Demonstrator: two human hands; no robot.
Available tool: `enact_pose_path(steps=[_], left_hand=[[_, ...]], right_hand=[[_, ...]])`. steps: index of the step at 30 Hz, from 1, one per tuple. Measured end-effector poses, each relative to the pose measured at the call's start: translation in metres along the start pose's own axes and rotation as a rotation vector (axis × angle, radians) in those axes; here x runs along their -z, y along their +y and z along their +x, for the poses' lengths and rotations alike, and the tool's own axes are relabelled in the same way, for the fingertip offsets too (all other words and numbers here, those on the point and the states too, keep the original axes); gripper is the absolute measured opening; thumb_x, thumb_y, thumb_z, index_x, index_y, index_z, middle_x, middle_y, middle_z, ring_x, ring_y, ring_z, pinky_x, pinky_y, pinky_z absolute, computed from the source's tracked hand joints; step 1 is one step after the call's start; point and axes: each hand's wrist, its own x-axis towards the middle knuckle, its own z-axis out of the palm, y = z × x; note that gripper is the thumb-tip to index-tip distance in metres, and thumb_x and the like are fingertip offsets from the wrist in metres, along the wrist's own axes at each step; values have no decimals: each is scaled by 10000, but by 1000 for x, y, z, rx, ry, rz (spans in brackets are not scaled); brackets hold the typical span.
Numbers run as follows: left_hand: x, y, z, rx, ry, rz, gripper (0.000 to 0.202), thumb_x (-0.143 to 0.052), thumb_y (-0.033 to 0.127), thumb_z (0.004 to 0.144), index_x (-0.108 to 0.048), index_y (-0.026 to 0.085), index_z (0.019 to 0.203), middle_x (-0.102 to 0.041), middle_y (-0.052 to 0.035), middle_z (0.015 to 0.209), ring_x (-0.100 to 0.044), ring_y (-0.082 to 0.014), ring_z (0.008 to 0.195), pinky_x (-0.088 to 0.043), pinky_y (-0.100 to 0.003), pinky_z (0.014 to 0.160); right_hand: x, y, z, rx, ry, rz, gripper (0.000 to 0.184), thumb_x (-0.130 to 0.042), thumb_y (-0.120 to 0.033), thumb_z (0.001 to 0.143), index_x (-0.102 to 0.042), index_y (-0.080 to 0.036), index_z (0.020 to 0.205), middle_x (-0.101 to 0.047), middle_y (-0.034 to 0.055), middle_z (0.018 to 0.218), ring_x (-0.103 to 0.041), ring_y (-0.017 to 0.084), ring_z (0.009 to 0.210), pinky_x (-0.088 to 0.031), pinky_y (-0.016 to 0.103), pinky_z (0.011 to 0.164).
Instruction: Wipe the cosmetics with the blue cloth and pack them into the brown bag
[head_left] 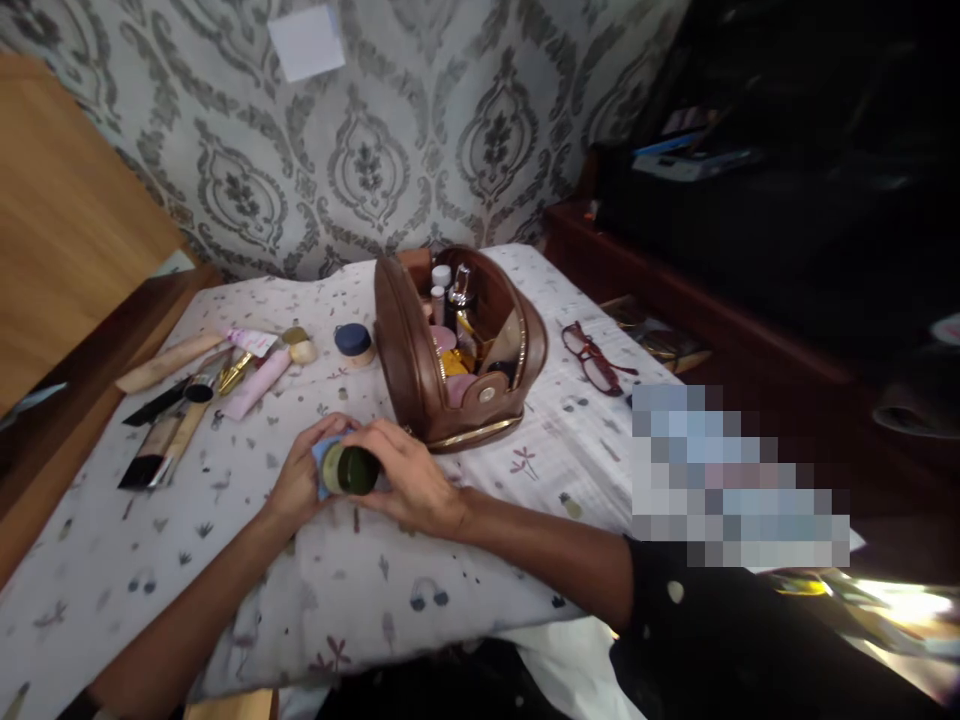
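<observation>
Both hands meet over the front of the cloth-covered table, around a small jar with a dark green lid and pale green body (pixel 355 471). My right hand (pixel 412 482) is closed on the jar, its fingers and thumb at either side of the lid. A light blue cloth (pixel 322 462) is in my left hand (pixel 300 475), pressed against the jar's left side. Just beyond my hands, an open brown toiletry bag (pixel 409 350) holds bottles, tubes and other cosmetics. A jar with a dark blue lid (pixel 353 342) stands left of the bag.
Tubes, brushes and makeup items, among them a pink tube (pixel 259 385), lie at the left. Red-framed glasses (pixel 596 358) rest right of the bag. The printed tablecloth (pixel 217 545) covers the table. A wooden panel (pixel 82 170) borders the left, a dark red wooden ledge (pixel 675 300) the right.
</observation>
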Motion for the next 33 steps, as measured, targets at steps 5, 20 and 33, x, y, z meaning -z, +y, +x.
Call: enact_pose_path(steps=[5,20,33], left_hand=[[-1,-2,-4,18,-12,-3,436,-698,606,759,-647,179,824,-560,11,649,-500,-126,536,-423,-227,461],[17,-1,-12,46,-303,-14,594,-637,649,818,-613,211,1219,-553,36,585,-426,-110,362,-357,-231,349],[20,4,-12,-341,68,464,325,-491,467,969,-671,200,1016,-657,-41,876,-599,-184,785,-478,-270,729]], right_hand=[[-1,-1,0,-63,52,56,505,-721,-412,879,-500,-206,1284,-591,81,1141,-599,216,1070,-529,365,917],[3,1,-3,-202,194,141,514,-798,-426,803,-570,-206,1208,-566,46,1009,-586,168,875,-537,279,706],[4,-6,-3,-236,67,101,450,-757,-261,774,-531,-197,1158,-649,24,966,-631,166,827,-520,281,728]])
